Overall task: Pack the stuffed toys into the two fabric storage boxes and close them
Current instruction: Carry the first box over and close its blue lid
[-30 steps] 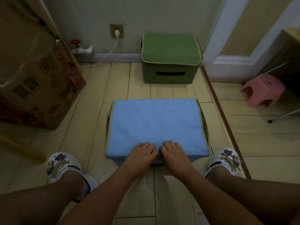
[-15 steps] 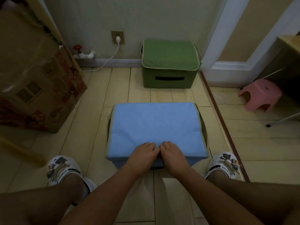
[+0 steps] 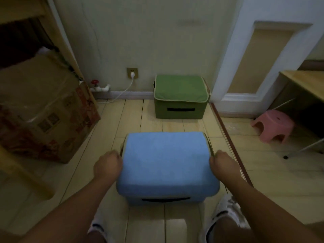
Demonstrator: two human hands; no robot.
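Both hands, left (image 3: 107,166) and right (image 3: 221,164), grip the closed blue box's (image 3: 166,162) sides; probably next, carrying it beside the green box (image 3: 180,97).

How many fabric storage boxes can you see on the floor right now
2. The blue box sits on the floor close in front, with the left hand and right hand at its sides. The green box stands against the far wall. Both lids look closed.

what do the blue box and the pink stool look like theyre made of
Blue storage box: soft matte fabric, probably woven cloth; the lid bulges and sags with rounded corners and pale piped edging. Pink stool: likely moulded plastic, smooth, uniformly coloured, one piece.
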